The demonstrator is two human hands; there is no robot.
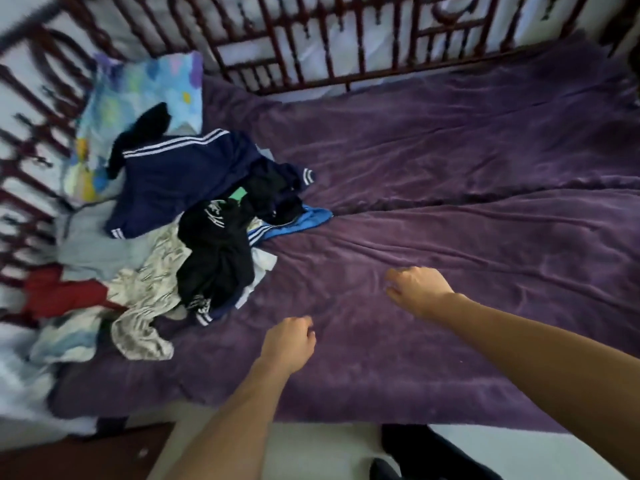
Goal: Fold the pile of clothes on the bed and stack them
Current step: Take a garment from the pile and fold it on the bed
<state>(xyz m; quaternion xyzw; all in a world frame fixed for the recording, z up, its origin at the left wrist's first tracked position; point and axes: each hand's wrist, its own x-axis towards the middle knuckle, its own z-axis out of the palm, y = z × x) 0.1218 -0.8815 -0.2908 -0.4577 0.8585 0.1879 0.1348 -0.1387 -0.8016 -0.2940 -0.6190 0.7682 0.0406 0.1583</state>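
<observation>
the pile of clothes (194, 237) lies unfolded on the left part of the bed, spread from the pillow down toward the near edge. on top at the far side is a navy garment (173, 174) with white stripes. nearer, a black garment (214, 251) with white print is crumpled over a pale patterned garment (149, 292) that trails toward the bed's near edge. a bright blue garment (311, 216) pokes out on the right of the heap, a grey garment (90, 244) and a red garment (59, 292) lie on its left.

the left grip (289, 344), a bare hand, is just to the right of the pile's near end, over the purple bedspread (467, 161); its fingers are curled in and it holds nothing. the right grip (419, 289) is further right and further in, apart from the clothes, fingers loosely bent and empty; whether they touch the bedspread i cannot tell.

a colourful patterned pillow (138, 95) sits at the far left corner, partly under the pile. a dark red railing (311, 39) runs along the far side and the left end of the bed.
</observation>
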